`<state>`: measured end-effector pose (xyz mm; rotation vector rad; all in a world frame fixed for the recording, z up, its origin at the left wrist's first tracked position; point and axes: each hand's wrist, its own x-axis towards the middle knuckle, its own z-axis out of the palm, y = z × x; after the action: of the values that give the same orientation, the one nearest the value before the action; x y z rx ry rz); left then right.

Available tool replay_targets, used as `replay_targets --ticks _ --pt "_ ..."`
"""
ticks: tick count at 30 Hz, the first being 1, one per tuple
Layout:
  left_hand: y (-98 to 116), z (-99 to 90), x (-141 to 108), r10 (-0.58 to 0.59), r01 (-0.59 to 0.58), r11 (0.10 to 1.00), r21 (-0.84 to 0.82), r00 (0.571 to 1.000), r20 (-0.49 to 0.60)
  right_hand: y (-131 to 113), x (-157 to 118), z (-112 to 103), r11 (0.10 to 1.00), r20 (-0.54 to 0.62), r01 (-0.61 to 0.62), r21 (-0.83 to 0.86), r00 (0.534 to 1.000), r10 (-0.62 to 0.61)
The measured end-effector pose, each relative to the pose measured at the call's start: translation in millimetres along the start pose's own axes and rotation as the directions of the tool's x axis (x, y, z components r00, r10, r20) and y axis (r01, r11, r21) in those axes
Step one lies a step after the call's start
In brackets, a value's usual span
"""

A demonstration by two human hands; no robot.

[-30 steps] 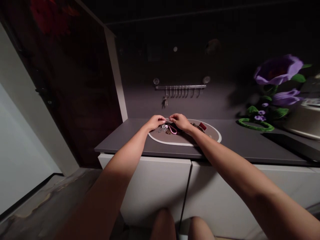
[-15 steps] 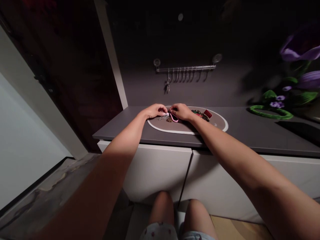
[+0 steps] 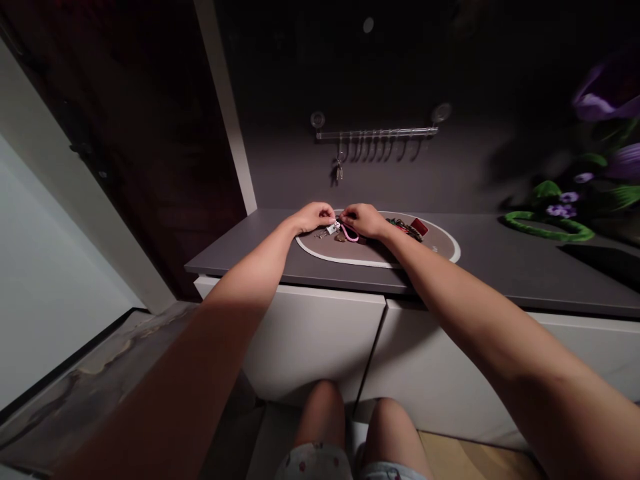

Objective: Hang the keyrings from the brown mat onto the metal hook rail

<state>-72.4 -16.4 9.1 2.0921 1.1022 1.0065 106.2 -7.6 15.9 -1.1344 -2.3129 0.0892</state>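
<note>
Over the left part of an oval mat (image 3: 370, 255) with a pale rim, my left hand (image 3: 316, 217) pinches the top of a small bunch of keys (image 3: 323, 233) with a white tag (image 3: 331, 229). Close beside it, my right hand (image 3: 361, 219) has its fingers pinched at the upper end of a pink strap (image 3: 351, 237). A small brownish object (image 3: 341, 237) lies under the strap. What exactly lies between the fingertips is too small to tell. Right of my right hand is a pile of mixed items (image 3: 403, 228) with a red piece (image 3: 419, 227).
A clear rail with hooks (image 3: 377, 134) is fixed on the dark wall, and keys (image 3: 339, 171) hang from its left end. Purple flowers (image 3: 563, 204) and a green ring (image 3: 547, 235) are at the right of the grey counter (image 3: 500, 267). White cabinet doors (image 3: 320, 327) are below.
The white tag now shows more clearly below my left fingertips. Both hands stay close together, with only slight finger movement. The whole view has shifted a little.
</note>
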Motion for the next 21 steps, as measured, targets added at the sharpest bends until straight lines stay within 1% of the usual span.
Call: replay_targets --ticks 6,9,12,14,17,19,21 --pt "6 1.2 0 -0.091 0.071 0.979 -0.19 0.991 -0.097 -4 -2 -1 0.999 -0.012 -0.023 0.038 1.0 0.024" --pt "9 1.6 0 -0.124 0.089 0.959 -0.271 0.986 -0.114 -7 -4 -2 0.992 -0.032 -0.038 0.117 0.999 0.042" --pt "10 1.6 0 -0.135 0.083 0.932 -0.353 0.983 -0.127 -9 -4 -3 0.965 -0.032 -0.095 0.246 0.994 0.106" --pt "10 1.4 0 -0.142 0.075 0.903 -0.422 0.981 -0.131 -10 -3 -3 0.923 -0.023 -0.123 0.365 0.99 0.141" --pt "10 0.8 1 -0.162 0.071 0.851 -0.52 0.978 -0.132 -12 -3 -4 0.828 -0.023 -0.113 0.55 0.988 0.151" --pt "10 0.2 2 -0.172 0.068 0.821 -0.567 0.976 -0.133 -15 -3 -5 0.767 -0.024 -0.103 0.633 0.988 0.153" --pt "10 -0.2 2 -0.179 0.062 0.796 -0.602 0.974 -0.137 -18 -4 -6 0.727 -0.031 -0.095 0.68 0.987 0.157"
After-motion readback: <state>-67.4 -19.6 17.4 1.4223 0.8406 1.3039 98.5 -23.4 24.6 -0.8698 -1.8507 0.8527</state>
